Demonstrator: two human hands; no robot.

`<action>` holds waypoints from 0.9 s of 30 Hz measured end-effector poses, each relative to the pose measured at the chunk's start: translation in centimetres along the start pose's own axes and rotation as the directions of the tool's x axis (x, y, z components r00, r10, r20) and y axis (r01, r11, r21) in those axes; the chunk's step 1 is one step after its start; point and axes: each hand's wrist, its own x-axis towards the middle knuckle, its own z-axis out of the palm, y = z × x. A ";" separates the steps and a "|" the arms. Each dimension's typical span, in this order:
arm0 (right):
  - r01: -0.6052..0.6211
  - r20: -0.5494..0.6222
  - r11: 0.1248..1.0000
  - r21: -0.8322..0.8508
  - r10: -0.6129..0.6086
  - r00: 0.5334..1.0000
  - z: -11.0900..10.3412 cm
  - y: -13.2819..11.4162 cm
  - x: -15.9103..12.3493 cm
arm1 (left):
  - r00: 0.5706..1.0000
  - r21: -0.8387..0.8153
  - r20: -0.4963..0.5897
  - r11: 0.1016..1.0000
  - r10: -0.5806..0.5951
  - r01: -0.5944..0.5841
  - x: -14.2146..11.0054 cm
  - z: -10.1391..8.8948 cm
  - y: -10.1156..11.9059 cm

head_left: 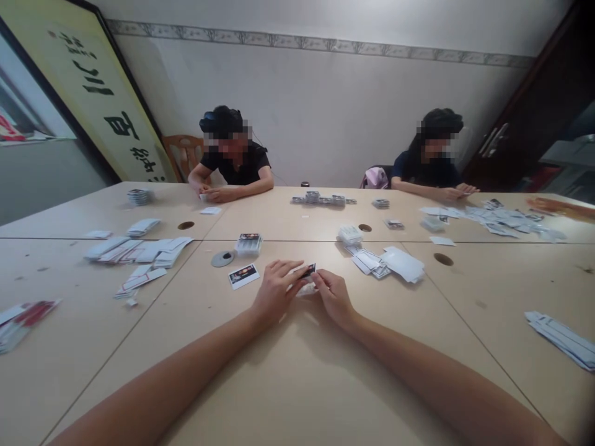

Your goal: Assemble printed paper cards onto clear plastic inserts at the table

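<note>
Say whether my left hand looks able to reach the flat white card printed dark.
Likely yes: the white card lies beside the left hand with nothing between, though its fingers are busy at a small dark item.

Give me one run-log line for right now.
left hand: touching dark-faced card | right hand: pinching its right side | printed card: flat on table, left of left hand

Both hands (304, 291) — fingers (320, 279) on a small card (308, 270).

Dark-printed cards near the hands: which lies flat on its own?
The white-edged card just left of the left hand. Another tops the translucent stack; the held card is at the fingers of both hands.
</note>
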 end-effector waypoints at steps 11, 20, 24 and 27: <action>-0.217 0.047 0.946 0.241 0.212 0.976 -0.4 -0.1 0.2 | 0.972 -0.114 0.065 0.966 -0.228 0.234 -0.3 -0.2 -0.1; -0.327 -0.063 0.872 0.364 0.373 0.926 -0.5 0.8 0.7 | 0.940 -0.198 0.066 0.918 -0.336 0.342 -0.2 -0.3 -0.2; -0.340 -0.080 0.854 0.394 0.400 0.913 -0.6 0.7 0.6 | 0.952 -0.195 0.062 0.932 -0.300 0.306 -0.1 -0.5 0.0; -0.351 -0.058 0.848 0.397 0.404 0.913 -0.7 0.4 0.4 | 0.972 -0.168 0.020 0.958 -0.234 0.234 -0.2 -0.7 0.4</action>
